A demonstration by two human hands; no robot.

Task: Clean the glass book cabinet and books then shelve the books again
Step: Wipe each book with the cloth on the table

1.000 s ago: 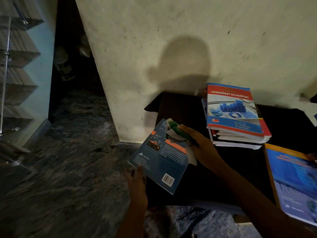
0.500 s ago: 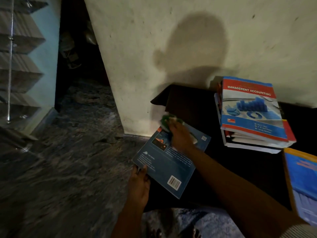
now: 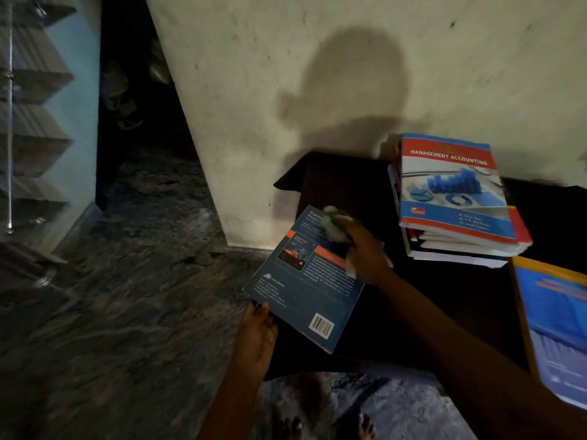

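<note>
Fingers (image 3: 355, 232) press cloth (image 3: 333, 230) on book (image 3: 303, 295) beside stack (image 3: 452, 198).

Free: dark table top (image 3: 344, 185) bare between held book (image 3: 305, 290) and book stack (image 3: 454, 198) | Right: stack, blue-covered book (image 3: 559, 328) obstruct | Rear: wall (image 3: 254, 106) | Left: floor (image 3: 127, 312) open toward glass cabinet (image 3: 38, 122)

Tilted blue book (image 3: 305, 290), back cover up, barcode nearest; crumpled white-green cloth (image 3: 333, 230) on far end; book stack (image 3: 454, 198) right.
</note>
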